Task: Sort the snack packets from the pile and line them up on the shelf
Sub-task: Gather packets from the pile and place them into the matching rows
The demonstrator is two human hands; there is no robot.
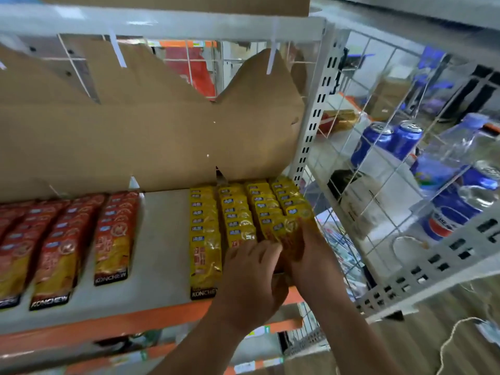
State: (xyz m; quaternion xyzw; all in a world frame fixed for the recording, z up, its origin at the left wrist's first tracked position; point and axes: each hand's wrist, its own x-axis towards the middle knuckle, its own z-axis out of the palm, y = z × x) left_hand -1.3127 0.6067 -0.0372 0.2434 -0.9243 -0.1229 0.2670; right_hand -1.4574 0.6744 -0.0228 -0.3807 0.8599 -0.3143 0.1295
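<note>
Yellow snack packets [235,212] lie in several overlapping rows on the right part of the white shelf [162,239]. Red-and-yellow packets [113,234] lie in rows on the left part. Both my hands are at the front of the two rightmost yellow rows. My left hand [251,277] has its fingers curled onto the front packets. My right hand [311,255] holds the front yellow packet [290,234] of the right rows, with the fingers partly hidden behind it.
A torn brown cardboard sheet [151,131] backs the shelf. An orange strip [108,323] edges its front. To the right, a white wire rack [378,212] holds blue soda cans [389,142] and bottles [457,201]. A bare strip of shelf separates the red and yellow rows.
</note>
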